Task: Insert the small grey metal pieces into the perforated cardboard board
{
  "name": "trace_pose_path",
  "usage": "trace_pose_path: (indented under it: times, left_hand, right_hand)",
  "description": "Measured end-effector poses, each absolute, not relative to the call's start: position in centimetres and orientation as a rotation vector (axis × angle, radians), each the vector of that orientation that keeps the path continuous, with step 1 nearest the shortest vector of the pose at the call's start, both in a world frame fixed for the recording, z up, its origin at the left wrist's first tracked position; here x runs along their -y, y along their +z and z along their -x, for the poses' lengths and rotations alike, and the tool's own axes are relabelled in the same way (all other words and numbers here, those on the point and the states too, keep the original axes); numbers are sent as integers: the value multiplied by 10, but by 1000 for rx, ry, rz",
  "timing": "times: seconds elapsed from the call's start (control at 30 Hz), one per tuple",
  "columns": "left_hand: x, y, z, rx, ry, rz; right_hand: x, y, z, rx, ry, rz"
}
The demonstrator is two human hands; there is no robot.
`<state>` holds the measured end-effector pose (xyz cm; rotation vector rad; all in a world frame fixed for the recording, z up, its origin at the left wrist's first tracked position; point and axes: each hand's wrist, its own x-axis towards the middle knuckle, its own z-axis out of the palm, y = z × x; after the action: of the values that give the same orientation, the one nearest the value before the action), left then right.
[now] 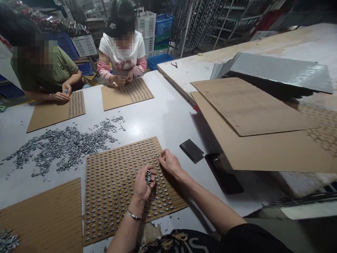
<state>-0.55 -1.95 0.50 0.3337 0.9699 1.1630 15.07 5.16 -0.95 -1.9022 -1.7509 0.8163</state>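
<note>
My left hand [144, 183] is cupped, palm up, around a small heap of shiny grey oval metal pieces [149, 177]. It hovers over or rests on a brown cardboard sheet [181, 205]; which, I cannot tell. Rows of the same oval pieces cover most of that sheet, while a strip along its right side is bare. At the sheet's upper right edge, my right hand [168, 161] has its fingertips pinched together against the board. Whatever sits between those fingertips is too small or hidden to make out.
Loose metal pieces [71, 142] lie heaped on the white table [168, 119]. Another cardboard sheet [44, 214] is at lower left. Two co-workers sit opposite with sheets. To the right are a dark flat card [191, 151], a phone [223, 174] and stacked cardboard [255, 105] overhanging the table.
</note>
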Motion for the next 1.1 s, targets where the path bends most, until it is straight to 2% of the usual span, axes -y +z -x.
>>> trace_pose_path:
  times: [0.13, 0.3, 0.4, 0.63, 0.8, 0.93, 1.1]
  left_hand:
    - [23, 7, 7, -927, 1150, -328]
    - [30, 0, -3, -1099, 1186, -511]
    - [31, -1, -11, -1170, 1226, -639]
    - [22, 9, -7, -1042, 1091, -426]
    - [22, 3, -2, -1089, 1020, -584]
    - [27, 4, -1, -1123, 1018, -649]
    - [30, 10, -2, -1186, 1122, -700]
  right_hand:
    - [-29, 4, -151, 1773, 793, 1555]
    - [5, 23, -146, 2036, 803, 1166]
    - [10, 24, -145, 2015, 787, 1184]
    - [-22, 12, -170, 1779, 1088, 1509]
    - [-32, 20, -175, 1974, 1319, 1318]
    - [-21, 30, -167, 2012, 1294, 1307]
    - [-6, 29, -162, 1994, 1110, 1421]
